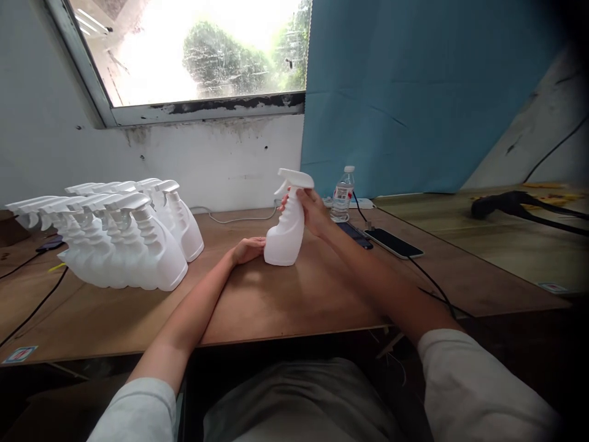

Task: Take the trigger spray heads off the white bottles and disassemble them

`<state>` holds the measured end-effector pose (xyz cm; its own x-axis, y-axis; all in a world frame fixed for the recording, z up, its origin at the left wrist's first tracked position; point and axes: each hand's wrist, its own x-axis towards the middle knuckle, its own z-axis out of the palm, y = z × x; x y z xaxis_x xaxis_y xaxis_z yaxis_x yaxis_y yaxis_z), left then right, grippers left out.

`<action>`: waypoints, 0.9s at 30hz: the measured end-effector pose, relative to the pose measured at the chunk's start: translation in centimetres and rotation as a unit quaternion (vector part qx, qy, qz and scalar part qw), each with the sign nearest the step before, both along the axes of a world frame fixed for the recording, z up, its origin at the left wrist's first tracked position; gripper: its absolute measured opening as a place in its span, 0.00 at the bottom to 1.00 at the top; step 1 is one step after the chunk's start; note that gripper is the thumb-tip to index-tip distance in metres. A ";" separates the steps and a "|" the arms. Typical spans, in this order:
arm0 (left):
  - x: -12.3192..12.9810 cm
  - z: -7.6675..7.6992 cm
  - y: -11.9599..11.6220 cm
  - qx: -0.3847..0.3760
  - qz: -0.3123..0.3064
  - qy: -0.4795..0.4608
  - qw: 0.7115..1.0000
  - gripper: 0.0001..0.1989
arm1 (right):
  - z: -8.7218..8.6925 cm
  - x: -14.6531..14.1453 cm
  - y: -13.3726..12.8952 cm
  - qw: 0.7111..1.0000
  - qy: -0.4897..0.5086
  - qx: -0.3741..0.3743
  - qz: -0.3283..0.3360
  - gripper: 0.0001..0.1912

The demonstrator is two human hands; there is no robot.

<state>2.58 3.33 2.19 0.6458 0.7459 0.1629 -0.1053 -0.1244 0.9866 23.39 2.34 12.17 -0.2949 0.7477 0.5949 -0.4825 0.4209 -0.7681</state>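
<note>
A white spray bottle with a trigger head stands slightly tilted in front of me, at the middle of the wooden table. My right hand is closed round its neck, just under the trigger head. Low on the bottle's left side, my left hand lies by the table surface with fingers stretched out, touching the base; its fingertips are partly hidden by the bottle. To the left, several more white spray bottles stand packed in rows, their triggers pointing left.
Behind the right hand stands a clear water bottle. A phone with a cable and another dark phone lie at right. A grey cable runs along the wall, under the window. A blue sheet hangs at the back.
</note>
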 end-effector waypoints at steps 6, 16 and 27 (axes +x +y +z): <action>-0.7 4.6 0.8 0.059 0.092 -0.075 0.991 0.23 | -0.8 -3.1 0.2 0.999 0.005 0.021 0.032 0.20; 0.8 16.5 -2.2 0.361 0.282 0.014 0.889 0.20 | -0.4 -4.0 -0.4 1.000 -0.003 0.000 0.018 0.25; 0.8 17.0 -3.8 0.459 0.356 0.084 0.810 0.11 | -0.3 -4.2 -1.1 1.000 -0.002 0.012 0.027 0.21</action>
